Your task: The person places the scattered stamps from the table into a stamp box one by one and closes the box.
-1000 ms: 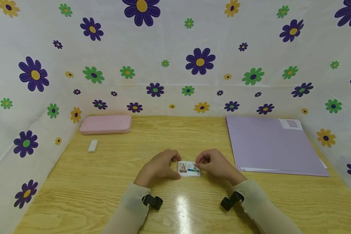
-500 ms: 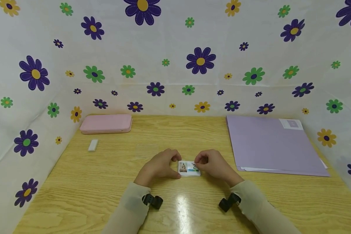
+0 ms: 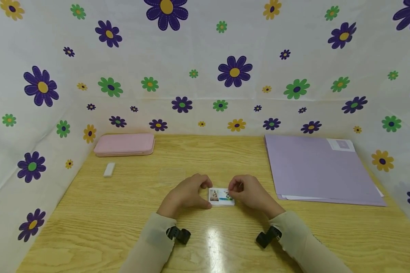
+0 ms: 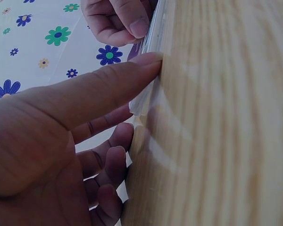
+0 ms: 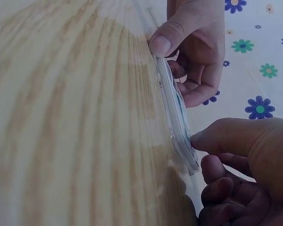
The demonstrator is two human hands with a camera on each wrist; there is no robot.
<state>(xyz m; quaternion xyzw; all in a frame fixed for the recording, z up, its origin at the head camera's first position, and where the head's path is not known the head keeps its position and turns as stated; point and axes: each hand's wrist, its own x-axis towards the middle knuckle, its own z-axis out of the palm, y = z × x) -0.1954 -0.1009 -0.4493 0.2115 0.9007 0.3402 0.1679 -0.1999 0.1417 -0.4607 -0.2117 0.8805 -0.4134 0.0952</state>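
On the table [image 3: 89, 220], the left hand [image 3: 187, 193] grips the small case [image 3: 220, 198] at its left end; the right hand [image 3: 251, 191] pinches its right end. Should the left hold slacken, a rightward tug could drag it askew.

I see the left hand [image 3: 186, 195] and right hand [image 3: 252, 192] holding a picture card [image 3: 218, 197] on the worktop [image 3: 89, 220], left of a purple folder [image 3: 317, 168].

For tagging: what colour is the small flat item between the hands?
The flat item is white with multicoloured printing, clearest in the head view.
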